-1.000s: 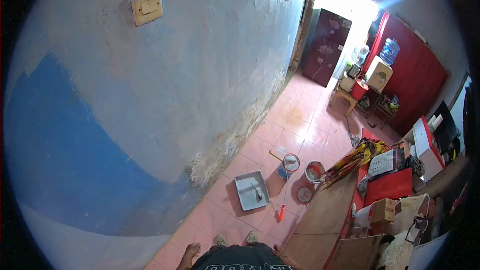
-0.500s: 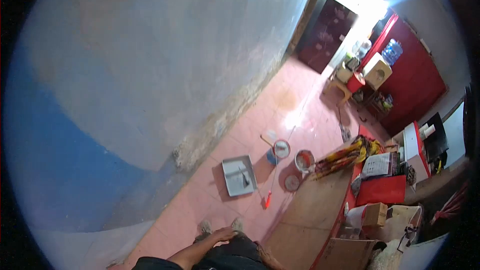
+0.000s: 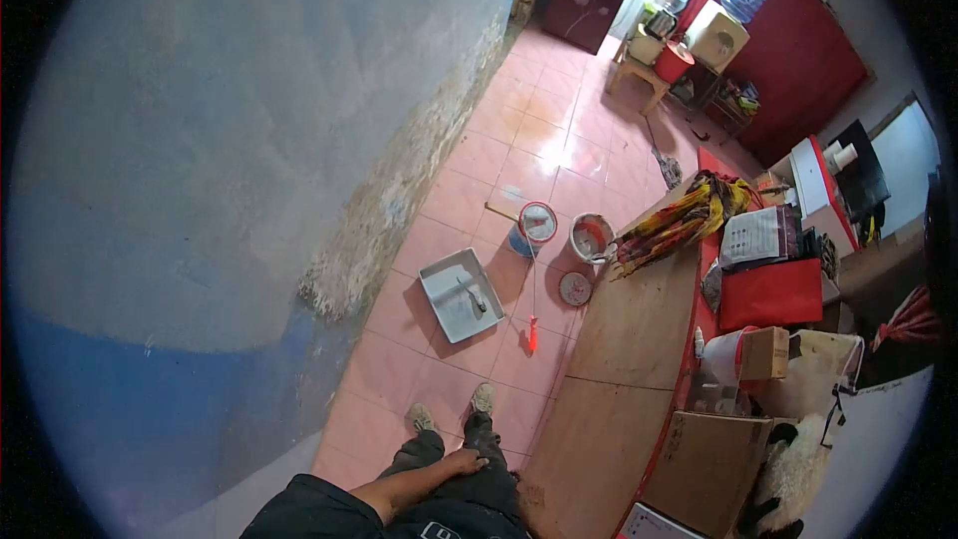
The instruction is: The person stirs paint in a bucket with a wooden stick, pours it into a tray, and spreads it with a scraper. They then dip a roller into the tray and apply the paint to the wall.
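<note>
My left hand [image 3: 466, 461] rests on my dark trousers, fingers lying over the thigh, with no object seen in it. What looks like part of my right hand [image 3: 532, 495] shows low beside the wooden panel [image 3: 619, 339]; its fingers are unclear. Ahead of my feet, a white paint tray [image 3: 446, 305] holds a tool with a dark handle [image 3: 475, 297]. Beyond it are a paint bucket [image 3: 537, 224] with white contents and a second bucket [image 3: 591, 238] with reddish stains inside. A roller with a red handle [image 3: 533, 336] lies on the tiles.
A blue and grey wall [image 3: 249, 140] with a peeling lower edge runs along the left. On the right are a patterned cloth [image 3: 689, 220], a red folder [image 3: 770, 294] and cardboard boxes [image 3: 704, 459]. A round lid [image 3: 575, 288] lies near the buckets.
The view has tilted and shifted, so the tray and buckets appear higher and more to the left, and more of my legs shows. My left hand is still on my thigh.
</note>
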`<state>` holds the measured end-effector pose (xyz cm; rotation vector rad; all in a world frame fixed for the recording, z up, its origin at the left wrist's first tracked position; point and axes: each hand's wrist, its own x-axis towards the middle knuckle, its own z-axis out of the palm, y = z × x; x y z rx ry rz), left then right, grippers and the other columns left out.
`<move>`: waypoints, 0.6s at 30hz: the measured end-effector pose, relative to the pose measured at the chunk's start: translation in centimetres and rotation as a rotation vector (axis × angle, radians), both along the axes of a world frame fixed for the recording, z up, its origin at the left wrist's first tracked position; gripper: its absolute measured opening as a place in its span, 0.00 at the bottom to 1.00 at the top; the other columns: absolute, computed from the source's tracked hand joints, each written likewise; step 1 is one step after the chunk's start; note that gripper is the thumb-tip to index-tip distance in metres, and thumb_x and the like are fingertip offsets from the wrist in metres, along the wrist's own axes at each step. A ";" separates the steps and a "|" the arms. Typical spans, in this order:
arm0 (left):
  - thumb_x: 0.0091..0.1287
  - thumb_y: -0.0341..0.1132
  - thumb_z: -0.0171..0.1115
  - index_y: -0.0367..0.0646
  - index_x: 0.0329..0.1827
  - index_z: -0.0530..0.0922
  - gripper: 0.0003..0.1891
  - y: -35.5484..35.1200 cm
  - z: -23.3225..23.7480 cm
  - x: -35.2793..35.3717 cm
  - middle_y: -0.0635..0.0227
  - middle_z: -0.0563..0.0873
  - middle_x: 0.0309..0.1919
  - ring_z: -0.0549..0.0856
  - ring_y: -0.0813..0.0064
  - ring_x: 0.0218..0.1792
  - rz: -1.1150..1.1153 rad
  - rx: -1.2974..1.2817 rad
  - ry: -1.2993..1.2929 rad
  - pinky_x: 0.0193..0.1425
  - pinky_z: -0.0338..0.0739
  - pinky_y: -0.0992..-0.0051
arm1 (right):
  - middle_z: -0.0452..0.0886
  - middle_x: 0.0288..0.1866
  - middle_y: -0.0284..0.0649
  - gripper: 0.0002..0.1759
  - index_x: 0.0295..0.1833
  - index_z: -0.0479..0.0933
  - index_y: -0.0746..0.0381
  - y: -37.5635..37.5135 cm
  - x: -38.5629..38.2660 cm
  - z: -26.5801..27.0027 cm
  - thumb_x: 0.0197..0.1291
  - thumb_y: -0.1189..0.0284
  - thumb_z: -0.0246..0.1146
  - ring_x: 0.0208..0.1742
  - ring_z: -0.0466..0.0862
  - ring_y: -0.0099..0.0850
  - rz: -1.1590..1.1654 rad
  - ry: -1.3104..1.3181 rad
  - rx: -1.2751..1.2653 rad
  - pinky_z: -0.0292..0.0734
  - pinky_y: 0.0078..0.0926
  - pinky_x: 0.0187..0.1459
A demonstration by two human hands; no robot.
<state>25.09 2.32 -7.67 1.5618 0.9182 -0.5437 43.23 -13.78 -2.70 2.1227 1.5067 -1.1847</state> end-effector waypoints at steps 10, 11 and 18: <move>0.63 0.45 0.55 0.38 0.50 0.81 0.21 1.5 0.5 1.9 0.44 0.84 0.47 0.82 0.47 0.52 -0.094 0.036 -0.156 0.58 0.76 0.54 | 0.79 0.43 0.49 0.25 0.66 0.66 0.54 -0.7 0.2 -1.8 0.63 0.65 0.54 0.44 0.80 0.46 0.038 -0.038 0.120 0.72 0.48 0.45; 0.62 0.46 0.56 0.40 0.49 0.82 0.20 1.6 0.0 1.8 0.46 0.84 0.46 0.83 0.47 0.52 -0.102 -0.003 -0.151 0.58 0.76 0.54 | 0.77 0.46 0.48 0.25 0.67 0.65 0.53 -0.5 0.5 -1.0 0.64 0.64 0.55 0.47 0.78 0.45 0.023 -0.020 0.108 0.69 0.48 0.48; 0.61 0.43 0.58 0.42 0.45 0.85 0.17 2.3 2.1 0.2 0.51 0.86 0.46 0.85 0.50 0.50 0.116 0.158 0.034 0.54 0.78 0.52 | 0.64 0.71 0.46 0.31 0.73 0.59 0.48 -0.8 1.5 4.2 0.67 0.56 0.57 0.71 0.65 0.38 0.017 0.109 0.124 0.53 0.45 0.72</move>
